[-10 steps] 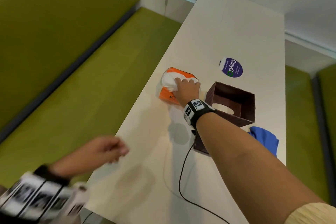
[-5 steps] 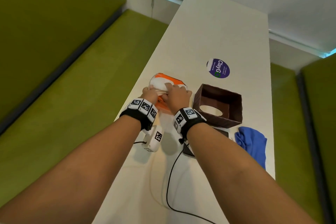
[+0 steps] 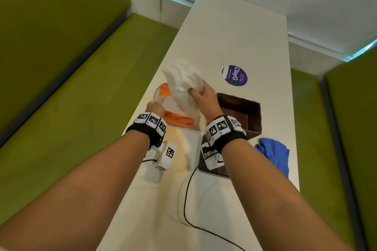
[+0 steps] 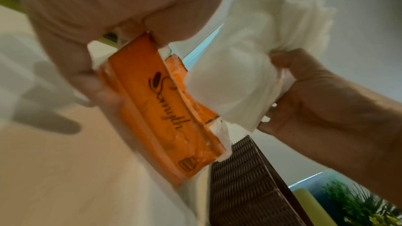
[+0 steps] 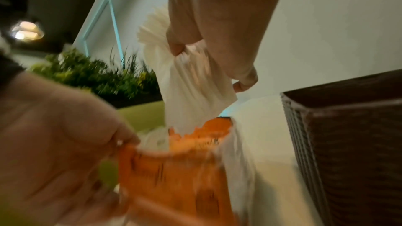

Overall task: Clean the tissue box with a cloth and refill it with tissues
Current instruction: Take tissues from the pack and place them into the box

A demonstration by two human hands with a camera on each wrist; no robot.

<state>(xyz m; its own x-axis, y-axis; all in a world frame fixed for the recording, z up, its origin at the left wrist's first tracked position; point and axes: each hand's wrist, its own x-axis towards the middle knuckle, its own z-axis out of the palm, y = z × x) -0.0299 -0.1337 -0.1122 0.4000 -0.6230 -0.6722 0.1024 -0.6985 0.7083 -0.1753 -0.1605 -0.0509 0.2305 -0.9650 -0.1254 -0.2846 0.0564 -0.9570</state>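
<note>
left hand (image 3: pixel 156 107) grips orange tissue pack (image 3: pixel 175 116) on counter (image 3: pixel 234 32), anchoring it | right hand (image 3: pixel 204 98) pinches tissue stack (image 3: pixel 181 79), lifting it free | tissue box (image 3: pixel 242 112) open-side up just right, ready for refill

The right hand (image 3: pixel 205 99) has risen from the orange tissue pack (image 3: pixel 177 117), drawing a thick white tissue stack (image 3: pixel 182 79) partly out, while the left hand (image 3: pixel 156 107) now grips the pack's near end.
</note>
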